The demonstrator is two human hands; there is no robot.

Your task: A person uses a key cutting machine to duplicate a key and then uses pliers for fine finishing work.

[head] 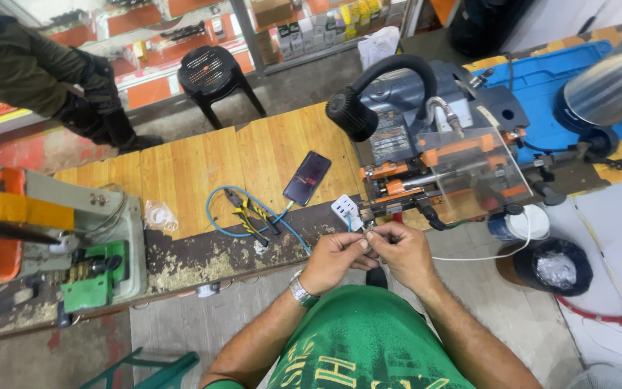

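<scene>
From the head view, a black bin [556, 268] beside the wooden bench [203, 169] holds crumpled shiny stuff, maybe foil. The person's left hand [334, 261] and right hand [399, 251] meet just off the bench edge, fingertips pinched together on a small metal piece [367, 236], too tiny to identify. It sits below the orange key-cutting machine [444, 169]. Both forearms angle inward, a watch [301, 292] on the left wrist. A phone [307, 177] lies nearby.

Head camera looks steeply down, apparently close.
</scene>
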